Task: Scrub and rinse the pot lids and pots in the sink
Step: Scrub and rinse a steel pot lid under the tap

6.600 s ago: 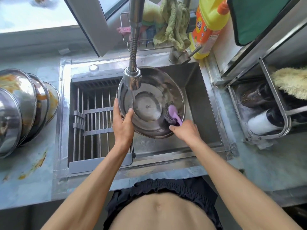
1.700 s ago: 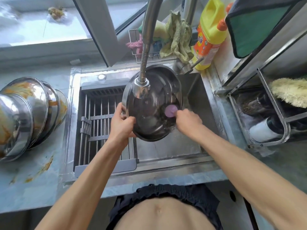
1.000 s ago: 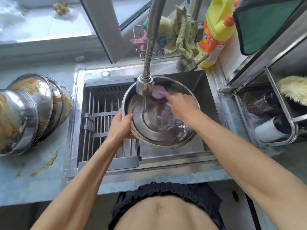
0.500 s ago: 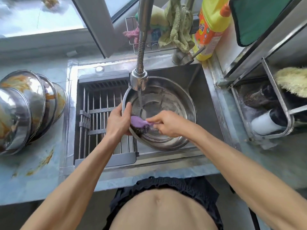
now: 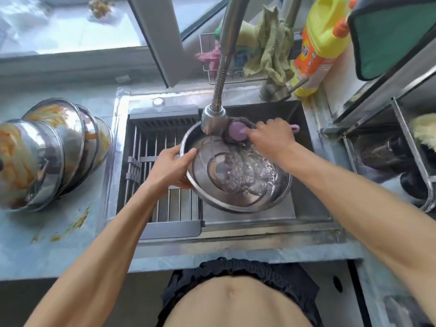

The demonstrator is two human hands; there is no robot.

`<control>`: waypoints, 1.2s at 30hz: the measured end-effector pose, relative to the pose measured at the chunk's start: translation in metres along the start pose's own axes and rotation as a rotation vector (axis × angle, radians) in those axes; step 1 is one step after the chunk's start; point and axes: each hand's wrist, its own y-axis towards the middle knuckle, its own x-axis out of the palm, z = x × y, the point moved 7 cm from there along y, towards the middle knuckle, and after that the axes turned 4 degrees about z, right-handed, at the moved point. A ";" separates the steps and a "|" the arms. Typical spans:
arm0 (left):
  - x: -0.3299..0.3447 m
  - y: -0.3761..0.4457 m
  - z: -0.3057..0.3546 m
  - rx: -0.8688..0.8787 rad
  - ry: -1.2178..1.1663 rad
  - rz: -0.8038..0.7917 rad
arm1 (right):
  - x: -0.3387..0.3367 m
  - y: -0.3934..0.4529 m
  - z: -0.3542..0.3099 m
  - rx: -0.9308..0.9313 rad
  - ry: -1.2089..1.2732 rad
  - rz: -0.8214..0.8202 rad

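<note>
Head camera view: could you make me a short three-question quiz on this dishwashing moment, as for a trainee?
1. True or false: the left hand grips the steel bowl by its rim.
2. The right hand holds: A sponge, B purple brush, C cloth?
3. Where do the dirty steel bowls wait?

Key: 1 true. 2 B. 3 On the counter left of the sink.

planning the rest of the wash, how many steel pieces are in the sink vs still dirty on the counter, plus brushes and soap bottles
Steel bowl in the sink, held by the left hand: 1
Dirty steel pieces stacked on the counter: at least 4, the overlap hides any more
Purple brush, in the right hand: 1
Yellow soap bottle: 1
Total: at least 7
</note>
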 end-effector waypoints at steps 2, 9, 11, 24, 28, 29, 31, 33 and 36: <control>0.005 0.002 -0.009 -0.038 -0.006 0.043 | 0.010 -0.006 0.003 0.112 0.122 -0.153; 0.022 0.004 -0.025 -0.026 0.001 0.173 | 0.048 -0.066 0.002 0.289 0.525 -0.564; 0.023 0.008 -0.024 -0.006 -0.004 0.199 | 0.055 -0.081 -0.011 0.202 0.691 -0.670; 0.042 -0.012 -0.023 -0.036 -0.183 0.078 | 0.002 -0.042 -0.032 0.195 0.906 -0.094; 0.032 -0.016 -0.019 -0.020 -0.195 0.060 | -0.007 -0.020 -0.018 0.156 0.552 0.021; 0.029 -0.017 -0.020 -0.022 -0.202 0.066 | -0.005 -0.017 -0.016 0.176 0.528 0.025; 0.025 -0.016 -0.021 -0.020 -0.201 0.069 | 0.004 -0.015 -0.008 0.300 0.650 0.013; 0.024 -0.015 -0.022 -0.009 -0.198 0.067 | 0.017 -0.016 -0.011 0.427 0.942 -0.010; 0.025 -0.014 -0.026 -0.005 -0.194 0.067 | 0.030 -0.018 -0.032 0.441 1.297 -0.085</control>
